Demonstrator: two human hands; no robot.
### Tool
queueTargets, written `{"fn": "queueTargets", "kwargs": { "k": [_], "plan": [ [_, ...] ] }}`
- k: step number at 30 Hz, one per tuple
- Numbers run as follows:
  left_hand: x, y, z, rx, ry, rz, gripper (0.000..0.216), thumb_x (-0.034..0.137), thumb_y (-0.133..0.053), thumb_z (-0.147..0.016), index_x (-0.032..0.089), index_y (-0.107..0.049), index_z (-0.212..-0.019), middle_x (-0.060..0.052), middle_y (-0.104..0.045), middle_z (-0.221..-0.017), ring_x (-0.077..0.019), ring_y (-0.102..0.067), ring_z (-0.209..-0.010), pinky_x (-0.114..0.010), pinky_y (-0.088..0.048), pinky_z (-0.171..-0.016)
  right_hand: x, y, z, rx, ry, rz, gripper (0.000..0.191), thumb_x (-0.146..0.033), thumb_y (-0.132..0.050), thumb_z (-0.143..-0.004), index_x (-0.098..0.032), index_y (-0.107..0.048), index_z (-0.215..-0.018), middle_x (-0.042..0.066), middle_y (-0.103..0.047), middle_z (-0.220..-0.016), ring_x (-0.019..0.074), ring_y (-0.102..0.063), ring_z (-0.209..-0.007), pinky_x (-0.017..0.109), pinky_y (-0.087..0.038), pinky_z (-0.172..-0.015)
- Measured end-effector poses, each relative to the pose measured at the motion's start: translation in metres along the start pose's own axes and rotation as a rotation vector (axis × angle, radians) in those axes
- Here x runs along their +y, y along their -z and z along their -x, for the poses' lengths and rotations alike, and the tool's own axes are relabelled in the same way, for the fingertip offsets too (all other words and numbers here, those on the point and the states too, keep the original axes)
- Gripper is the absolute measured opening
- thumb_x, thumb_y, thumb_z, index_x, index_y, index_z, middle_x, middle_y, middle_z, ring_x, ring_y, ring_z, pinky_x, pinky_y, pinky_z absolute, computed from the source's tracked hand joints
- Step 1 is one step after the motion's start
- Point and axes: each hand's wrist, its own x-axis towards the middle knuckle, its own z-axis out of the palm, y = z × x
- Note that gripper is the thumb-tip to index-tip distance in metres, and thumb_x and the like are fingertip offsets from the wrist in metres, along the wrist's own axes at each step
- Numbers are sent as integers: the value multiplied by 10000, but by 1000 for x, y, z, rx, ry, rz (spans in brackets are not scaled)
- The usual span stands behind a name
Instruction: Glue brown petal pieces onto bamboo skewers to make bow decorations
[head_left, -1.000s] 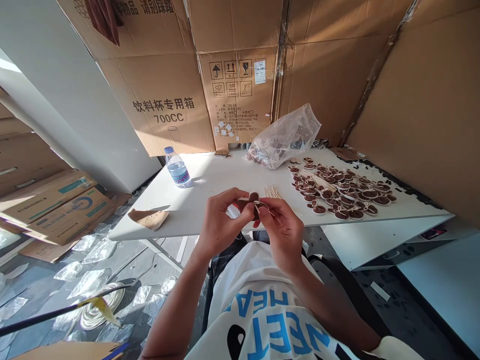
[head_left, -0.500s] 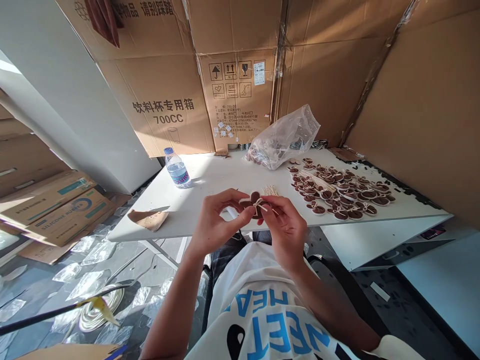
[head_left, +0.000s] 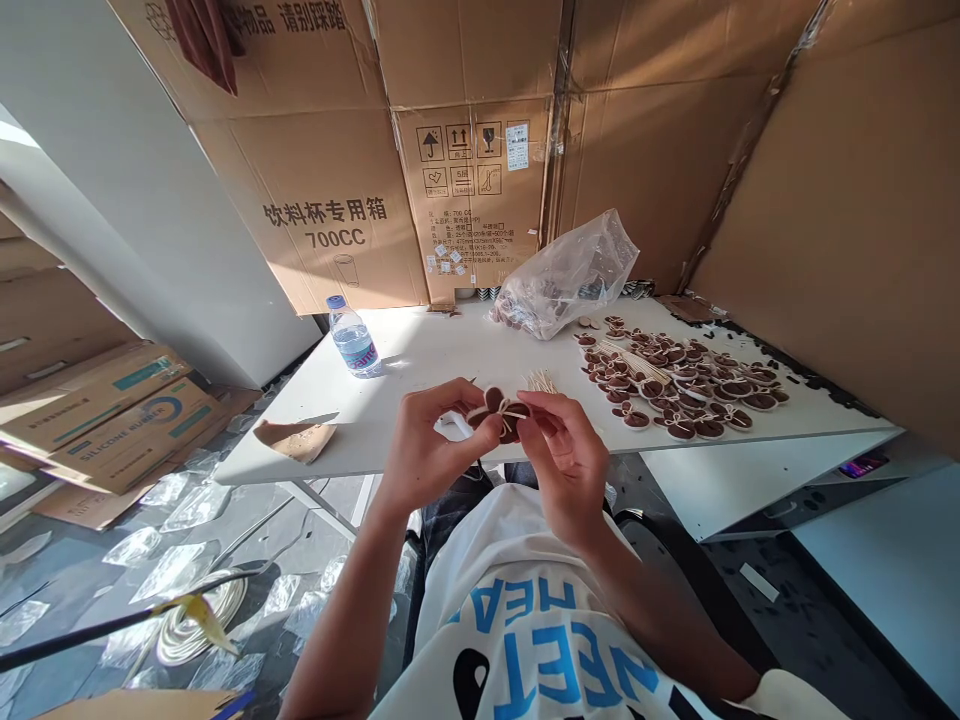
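Both hands meet over the near edge of a white table [head_left: 420, 360]. My left hand [head_left: 431, 445] and my right hand [head_left: 564, 450] pinch a small dark brown lobed piece [head_left: 496, 408] tied with pale string. Their fingers are closed on it from either side. Just beyond the hands lies a small bundle of pale strings [head_left: 541, 380]. To the right, several finished brown pieces [head_left: 679, 385] with string bows lie spread on the table.
A clear plastic bag [head_left: 566, 275] of brown pieces lies at the back. A water bottle [head_left: 352, 337] stands at the left, a torn cardboard scrap [head_left: 296, 437] near the front edge. Cardboard boxes [head_left: 337, 190] wall the table. Plastic wrappers litter the floor at the left.
The brown piece has been turned and shifted slightly left between my fingers, and the string bow across it now shows. Both hands stay in the same place.
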Motion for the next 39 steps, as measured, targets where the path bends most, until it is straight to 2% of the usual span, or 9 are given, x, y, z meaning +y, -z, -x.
{"fn": "queueTargets", "kwargs": {
  "k": [5,15,20,28,39],
  "plan": [
    [-2,-1,0,19,-18,15,147,289,-792,-868,194,-723,-778,-4,-684,-714,-162,-619,-700,-311,-554,-725,-5,2,-3,-44,219,189,245,-172,-725,-1015,-297,-772,-1221,105,-720,-1256,284,-718,-1218,500,-650,-1016],
    [-2,4,1,-63,47,179,179,316,-823,-910,196,-720,-826,-39,-757,-791,-215,-771,-738,-346,-616,-745,-5,5,-4,-38,204,140,270,-111,-721,-1013,-283,-788,-1209,96,-800,-1196,280,-774,-1154,509,-681,-986],
    [-1,6,1,-100,34,187,157,306,-809,-935,187,-739,-862,-45,-773,-826,-214,-775,-780,-341,-607,-782,-7,4,-4,7,281,216,279,-78,-723,-1001,-275,-797,-1185,95,-816,-1186,278,-797,-1129,487,-698,-956],
    [1,5,1,-94,4,92,101,269,-782,-930,179,-755,-893,-32,-776,-833,-191,-733,-826,-317,-568,-831,-2,3,-6,37,454,353,284,-7,-722,-979,-214,-764,-1170,130,-820,-1179,260,-816,-1097,432,-705,-942],
    [-1,-1,-3,-3,-30,-173,60,220,-715,-845,178,-758,-836,11,-709,-755,-153,-605,-741,-291,-523,-777,2,0,-9,19,485,391,289,-1,-695,-1000,-214,-735,-1191,141,-808,-1170,245,-805,-1082,428,-701,-941]
  ]
}}
